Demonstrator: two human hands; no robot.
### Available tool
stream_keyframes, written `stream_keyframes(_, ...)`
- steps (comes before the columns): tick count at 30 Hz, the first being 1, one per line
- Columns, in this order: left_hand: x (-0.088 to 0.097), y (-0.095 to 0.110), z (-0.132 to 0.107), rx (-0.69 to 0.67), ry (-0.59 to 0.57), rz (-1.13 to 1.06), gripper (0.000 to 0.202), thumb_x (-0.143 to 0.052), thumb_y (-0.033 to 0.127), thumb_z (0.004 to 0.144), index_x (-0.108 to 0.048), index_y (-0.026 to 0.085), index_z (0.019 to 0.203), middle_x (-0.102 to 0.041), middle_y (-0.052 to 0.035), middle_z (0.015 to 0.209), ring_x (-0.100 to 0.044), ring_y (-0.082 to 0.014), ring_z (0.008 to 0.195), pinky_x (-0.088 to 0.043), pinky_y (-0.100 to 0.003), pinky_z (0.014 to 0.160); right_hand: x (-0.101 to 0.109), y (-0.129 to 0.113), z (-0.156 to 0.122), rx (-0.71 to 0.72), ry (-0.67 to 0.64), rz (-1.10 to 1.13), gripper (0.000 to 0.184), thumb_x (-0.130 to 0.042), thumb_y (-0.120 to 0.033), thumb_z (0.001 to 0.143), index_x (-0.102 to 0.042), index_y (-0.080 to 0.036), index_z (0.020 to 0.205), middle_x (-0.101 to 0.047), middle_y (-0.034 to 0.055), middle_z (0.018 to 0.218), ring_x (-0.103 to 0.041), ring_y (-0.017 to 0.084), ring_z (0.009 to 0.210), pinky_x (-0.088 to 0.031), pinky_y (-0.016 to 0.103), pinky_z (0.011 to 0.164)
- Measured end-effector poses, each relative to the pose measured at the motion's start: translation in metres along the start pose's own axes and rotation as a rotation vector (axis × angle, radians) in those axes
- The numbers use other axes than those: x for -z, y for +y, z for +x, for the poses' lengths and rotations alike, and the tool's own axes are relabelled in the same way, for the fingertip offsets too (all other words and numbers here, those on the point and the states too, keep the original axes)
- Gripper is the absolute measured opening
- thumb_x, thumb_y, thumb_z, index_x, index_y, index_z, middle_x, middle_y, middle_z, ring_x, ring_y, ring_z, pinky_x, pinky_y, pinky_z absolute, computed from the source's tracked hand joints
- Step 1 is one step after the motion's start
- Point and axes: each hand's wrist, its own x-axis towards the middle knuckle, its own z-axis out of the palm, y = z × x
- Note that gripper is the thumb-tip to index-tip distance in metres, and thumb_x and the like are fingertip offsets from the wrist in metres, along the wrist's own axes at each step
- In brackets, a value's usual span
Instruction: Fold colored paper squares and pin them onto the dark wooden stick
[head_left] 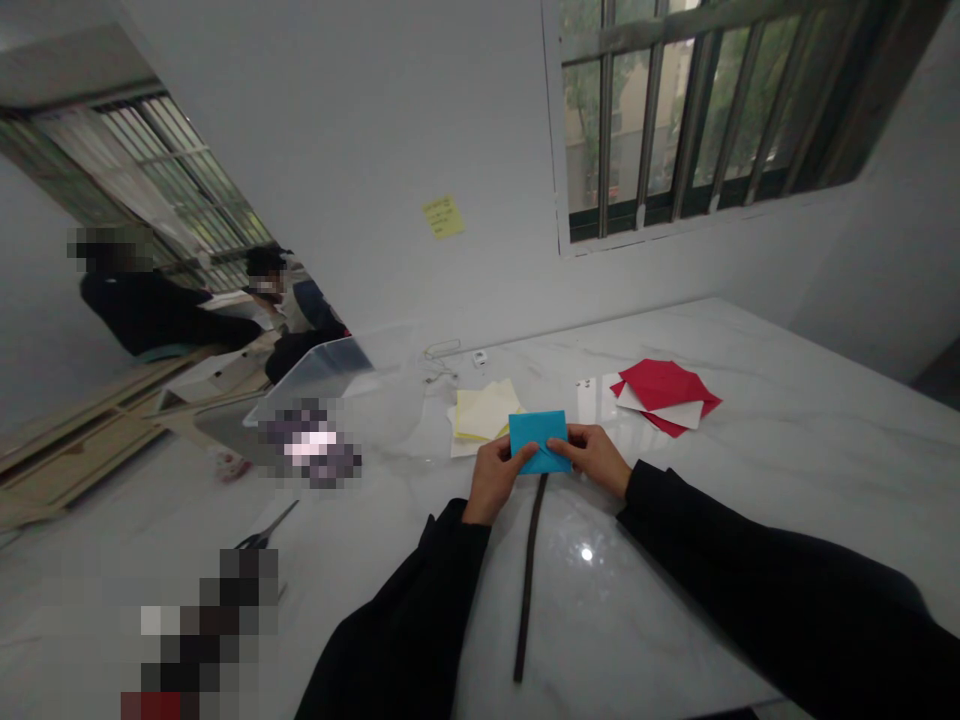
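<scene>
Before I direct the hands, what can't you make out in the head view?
Head view only:
The blue paper: its underside and the parts under the fingers are hidden by the left hand and right hand.
The scissors: partly covered by a pixelated patch.
The object on the table under another pixelated patch: cannot be identified.
The yellow sticky note: any writing is too small to read.

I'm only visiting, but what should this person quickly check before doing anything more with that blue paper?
1. Left hand and right hand both holding the blue folded paper: ok.
2. Paper's edges lined up: cannot tell, the hands hide parts of them.
3. Dark strip on the table clear of the paper: cannot tell.
4. Yellow paper sheets close by: ok.
5. Red paper sheets close by: ok.
</scene>
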Motion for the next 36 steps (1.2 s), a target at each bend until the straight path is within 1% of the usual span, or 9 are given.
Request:
stream_keyframes(5, -0.003, 0.002, -0.001, 0.008, 0.023, 0.055, 0.037, -0.074, 0.046, 0.070, -0.074, 0.011, 0.084, -0.072, -0.0068, 0.082, -0.063, -0.0202, 0.072, -0.050, -0.031, 0.068, 0.000, -0.003, -0.001, 0.009, -0.018, 0.002, 0.042, -0.067, -0.055, 0.076, -0.065, -0.013, 0.078, -0.054, -0.0019, 0.058, -0.043, 0.010, 0.049, -0.033, 0.024, 0.046)
stream_keyframes(12, -0.004, 0.006, -0.003, 0.017, 0.026, 0.079, 0.042, -0.073, 0.050, 0.070, -0.074, 0.011, 0.085, -0.072, -0.0082, 0.080, -0.063, -0.0216, 0.073, -0.051, -0.031, 0.066, -0.001, -0.006, -0.002, 0.008, -0.058, 0.034, 0.043, -0.067, -0.056, 0.076, -0.066, -0.013, 0.081, -0.056, -0.0005, 0.062, -0.044, 0.010, 0.049, -0.036, 0.024, 0.046)
stream_keyframes(17, -0.006, 0.015, -0.007, 0.047, -0.037, 0.067, 0.040, -0.072, 0.049, 0.072, -0.073, 0.011, 0.085, -0.072, -0.0077, 0.079, -0.063, -0.0198, 0.070, -0.051, -0.030, 0.067, 0.007, -0.014, 0.000, 0.024, -0.012, 0.086, 0.045, -0.062, -0.056, 0.080, -0.068, -0.015, 0.096, -0.056, -0.0008, 0.066, -0.047, 0.011, 0.053, -0.039, 0.023, 0.047)
stream_keyframes(19, -0.007, 0.017, -0.009, 0.044, -0.075, 0.068, 0.039, -0.071, 0.048, 0.073, -0.073, 0.011, 0.086, -0.072, -0.0071, 0.080, -0.062, -0.0189, 0.070, -0.050, -0.029, 0.067, 0.011, -0.018, 0.001, 0.041, -0.013, 0.081, 0.045, -0.062, -0.054, 0.081, -0.069, -0.016, 0.103, -0.059, 0.0006, 0.071, -0.048, 0.010, 0.055, -0.039, 0.023, 0.048)
stream_keyframes(21, -0.008, 0.018, -0.011, 0.037, -0.108, 0.077, 0.038, -0.071, 0.048, 0.074, -0.073, 0.012, 0.087, -0.072, -0.0062, 0.080, -0.062, -0.0181, 0.069, -0.049, -0.028, 0.065, 0.014, -0.021, 0.002, 0.044, -0.036, 0.053, 0.046, -0.061, -0.054, 0.082, -0.070, -0.015, 0.106, -0.061, 0.0017, 0.073, -0.046, 0.010, 0.055, -0.038, 0.023, 0.049)
stream_keyframes(25, -0.008, 0.017, -0.012, 0.014, -0.148, 0.122, 0.039, -0.069, 0.048, 0.075, -0.073, 0.012, 0.088, -0.072, -0.0058, 0.080, -0.061, -0.0183, 0.069, -0.049, -0.027, 0.063, 0.014, -0.019, 0.002, 0.053, -0.070, -0.047, 0.046, -0.059, -0.056, 0.082, -0.073, -0.014, 0.095, -0.057, 0.0002, 0.063, -0.044, 0.010, 0.053, -0.036, 0.023, 0.048)
stream_keyframes(28, -0.007, 0.016, -0.011, -0.011, -0.157, 0.155, 0.039, -0.069, 0.048, 0.075, -0.073, 0.012, 0.089, -0.072, -0.0060, 0.082, -0.061, -0.0182, 0.070, -0.048, -0.027, 0.063, 0.013, -0.016, 0.001, 0.053, -0.073, -0.071, 0.048, -0.059, -0.058, 0.082, -0.073, -0.013, 0.086, -0.054, -0.0008, 0.057, -0.042, 0.011, 0.052, -0.035, 0.023, 0.048)
stream_keyframes(33, -0.005, 0.016, -0.010, -0.040, -0.164, 0.183, 0.038, -0.066, 0.047, 0.078, -0.072, 0.011, 0.088, -0.070, -0.0057, 0.078, -0.059, -0.0167, 0.067, -0.046, -0.026, 0.063, 0.013, -0.016, 0.001, 0.027, -0.063, -0.042, 0.047, -0.060, -0.058, 0.081, -0.073, -0.012, 0.081, -0.049, -0.0021, 0.053, -0.040, 0.010, 0.050, -0.033, 0.024, 0.047)
stream_keyframes(36, -0.005, 0.017, -0.011, -0.059, -0.161, 0.215, 0.037, -0.065, 0.047, 0.078, -0.072, 0.011, 0.086, -0.068, -0.0046, 0.076, -0.056, -0.0160, 0.065, -0.045, -0.026, 0.061, 0.013, -0.018, 0.001, 0.032, -0.061, -0.055, 0.046, -0.060, -0.056, 0.081, -0.075, -0.013, 0.086, -0.055, -0.0008, 0.056, -0.043, 0.011, 0.051, -0.035, 0.024, 0.049)
